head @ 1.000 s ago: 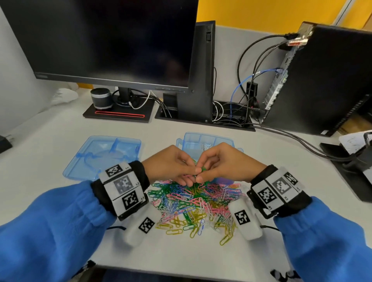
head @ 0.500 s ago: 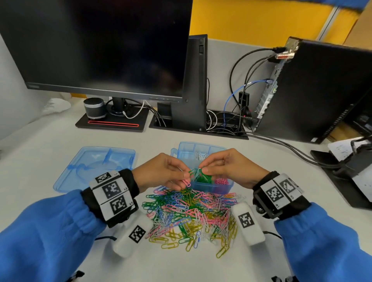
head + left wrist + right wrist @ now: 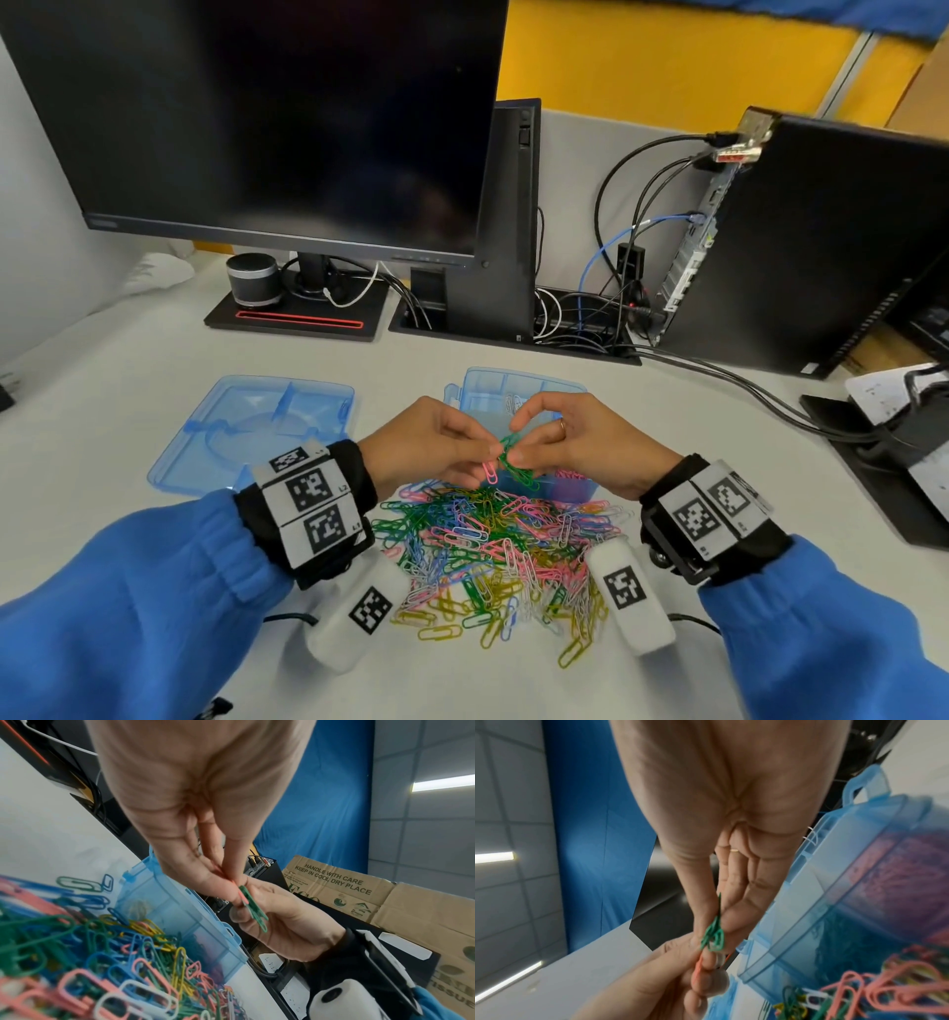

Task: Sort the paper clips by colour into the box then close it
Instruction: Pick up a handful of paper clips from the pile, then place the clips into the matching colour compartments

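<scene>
A heap of mixed-colour paper clips (image 3: 493,555) lies on the white desk in front of me. Behind it stands the open blue compartment box (image 3: 518,390), with pink and green clips in its near cells. Both hands meet just above the box's near edge. My left hand (image 3: 482,457) pinches a pink clip (image 3: 490,472) between thumb and fingertips. My right hand (image 3: 516,442) pinches a small bunch of green clips (image 3: 513,457). The green clips (image 3: 253,909) and the pink one are tangled together between the two hands. The green bunch (image 3: 713,935) hangs from my right fingertips.
The box's blue lid (image 3: 251,431) lies flat on the desk to the left. A monitor (image 3: 267,123) on its stand, a small round speaker (image 3: 254,280), a computer tower (image 3: 821,241) and cables (image 3: 744,390) fill the back of the desk.
Both hands rose from the heap and moved back over the box's near edge. The green bunch now shows in my right fingers and the pink clip in my left.
</scene>
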`<control>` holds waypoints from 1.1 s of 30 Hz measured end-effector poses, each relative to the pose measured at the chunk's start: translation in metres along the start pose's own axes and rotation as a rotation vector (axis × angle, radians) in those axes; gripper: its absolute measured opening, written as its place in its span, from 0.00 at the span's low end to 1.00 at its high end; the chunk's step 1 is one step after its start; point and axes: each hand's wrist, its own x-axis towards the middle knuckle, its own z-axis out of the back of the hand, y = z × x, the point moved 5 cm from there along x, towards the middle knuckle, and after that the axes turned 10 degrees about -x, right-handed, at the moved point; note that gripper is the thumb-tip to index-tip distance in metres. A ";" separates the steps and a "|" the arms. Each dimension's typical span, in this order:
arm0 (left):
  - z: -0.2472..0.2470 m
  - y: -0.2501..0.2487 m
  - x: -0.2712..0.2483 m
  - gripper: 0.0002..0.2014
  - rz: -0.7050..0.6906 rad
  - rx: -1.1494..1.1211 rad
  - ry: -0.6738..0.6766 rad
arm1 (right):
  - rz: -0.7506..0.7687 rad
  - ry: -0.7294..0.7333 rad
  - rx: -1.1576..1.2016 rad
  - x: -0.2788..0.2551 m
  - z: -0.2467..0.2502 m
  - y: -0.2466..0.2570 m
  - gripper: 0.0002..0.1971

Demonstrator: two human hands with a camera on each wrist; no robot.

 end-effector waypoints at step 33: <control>0.009 -0.012 0.002 0.04 -0.119 0.057 -0.081 | 0.125 -0.184 -0.148 0.004 0.004 0.005 0.11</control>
